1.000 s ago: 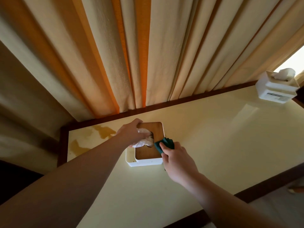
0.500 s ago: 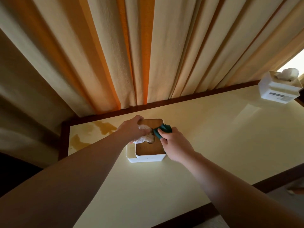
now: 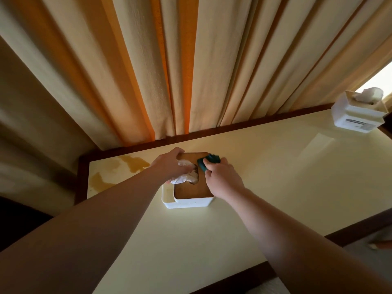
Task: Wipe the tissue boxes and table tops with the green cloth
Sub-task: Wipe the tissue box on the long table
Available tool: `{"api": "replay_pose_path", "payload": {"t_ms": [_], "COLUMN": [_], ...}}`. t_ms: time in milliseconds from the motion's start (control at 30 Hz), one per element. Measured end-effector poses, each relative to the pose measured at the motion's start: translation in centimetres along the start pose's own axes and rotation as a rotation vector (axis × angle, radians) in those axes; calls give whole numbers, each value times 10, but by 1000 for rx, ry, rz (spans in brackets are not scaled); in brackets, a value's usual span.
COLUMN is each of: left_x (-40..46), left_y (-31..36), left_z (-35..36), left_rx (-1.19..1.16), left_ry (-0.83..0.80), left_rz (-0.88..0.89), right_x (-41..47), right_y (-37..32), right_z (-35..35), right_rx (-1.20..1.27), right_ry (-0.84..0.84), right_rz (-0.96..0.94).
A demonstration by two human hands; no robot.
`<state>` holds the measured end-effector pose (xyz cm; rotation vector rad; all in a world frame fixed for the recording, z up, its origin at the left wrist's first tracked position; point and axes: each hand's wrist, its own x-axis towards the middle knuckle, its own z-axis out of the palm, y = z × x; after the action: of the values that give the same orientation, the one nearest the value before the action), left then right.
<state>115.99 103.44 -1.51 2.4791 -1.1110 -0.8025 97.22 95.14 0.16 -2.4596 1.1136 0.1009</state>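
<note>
a pale yellow surface (image 3: 265,166) with a dark wooden border runs along cream and orange curtains (image 3: 169,71), with brownish stains (image 3: 133,163) near its far left corner. in the head view, the near tissue box (image 3: 188,200), white with a wooden lid, sits just beside those stains; the left hand (image 3: 169,166) rests over the lid's far left part, fingers lying on the pulled-up tissue (image 3: 184,177) and steadying the box. the right hand (image 3: 222,179) grips the green cloth (image 3: 209,161), bunched in curled fingers and pressed on the lid's far right corner. a second ago the cloth sat near the lid's middle by the slot; it has since slid toward the far edge, so the lid wipe looks well underway. a second tissue box (image 3: 358,115) stands well apart at the far right, seemingly untouched, and the stains are not yet wiped.
</note>
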Motion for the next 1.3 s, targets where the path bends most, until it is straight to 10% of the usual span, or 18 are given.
{"api": "replay_pose_path", "payload": {"t_ms": [1300], "left_x": [-4], "left_y": [-2], "left_z": [7], "left_rx": [-60], "left_ry": [49], "left_rz": [6], "right_x": [-62], "right_y": [24], "right_z": [14], "right_rx": [59], "right_ry": [-38], "right_rz": [-26]}}
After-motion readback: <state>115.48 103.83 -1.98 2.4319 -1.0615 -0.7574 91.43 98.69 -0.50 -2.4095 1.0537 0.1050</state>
